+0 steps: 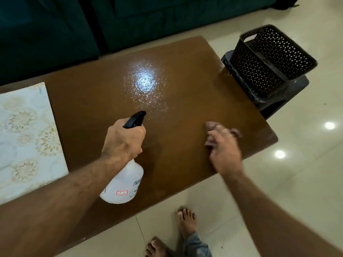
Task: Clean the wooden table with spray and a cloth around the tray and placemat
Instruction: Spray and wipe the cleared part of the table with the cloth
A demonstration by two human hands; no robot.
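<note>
Across the middle of the view the wooden table (pixel 194 101) runs from the lower left to the right, its top wet with spray droplets toward the far edge. At its left end lies the patterned placemat (pixel 27 138). Off the table's right end, a dark perforated basket (pixel 269 58) sits on a black stool (pixel 289 101). Above the near edge, the left hand (pixel 124 140) grips a white spray bottle (pixel 124 184) by the neck, nozzle aimed at the far edge. Near the right front corner, the blurred right hand (pixel 222 145) presses a crumpled cloth (pixel 211 132) against the surface, fingers curled over it.
</note>
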